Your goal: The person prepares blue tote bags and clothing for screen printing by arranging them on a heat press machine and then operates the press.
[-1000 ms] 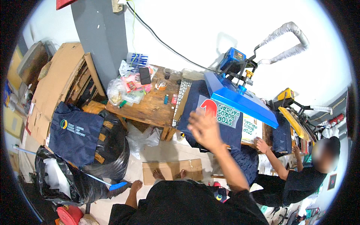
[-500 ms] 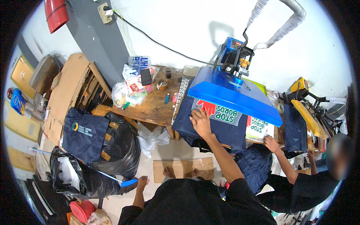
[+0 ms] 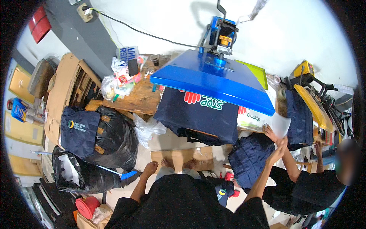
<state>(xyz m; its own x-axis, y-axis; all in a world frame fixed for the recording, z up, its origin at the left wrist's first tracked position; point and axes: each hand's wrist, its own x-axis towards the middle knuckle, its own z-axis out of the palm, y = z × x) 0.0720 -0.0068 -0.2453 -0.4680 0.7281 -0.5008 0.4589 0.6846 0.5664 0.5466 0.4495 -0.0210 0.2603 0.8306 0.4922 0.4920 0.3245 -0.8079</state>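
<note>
My right hand (image 3: 276,150) is closed on the lower edge of a thin white sheet (image 3: 281,125), to the right of the blue heat press. A co-worker's hand (image 3: 269,133) is beside the sheet's left edge. My left hand (image 3: 151,168) hangs low near the black bags, fingers curled with nothing visible in them. A navy fabric (image 3: 196,122) with a red hand-and-lettering transfer (image 3: 211,103) lies under the raised blue press plate (image 3: 207,76), which hides part of it. A printed white sheet (image 3: 249,122) lies right of the navy fabric.
A wooden table (image 3: 137,105) holds bags, a phone and a cup. Black bags (image 3: 118,141) and cardboard (image 3: 57,99) stand at left. A yellow press (image 3: 310,107) is at right, beside a co-worker (image 3: 305,187). Navy fabric (image 3: 246,160) hangs below the table; cardboard (image 3: 179,154) lies underfoot.
My right hand has left the transfer, moved right and taken the white sheet, which is now lifted. The view has shifted, bringing the blue press lower and leftward in the picture.
</note>
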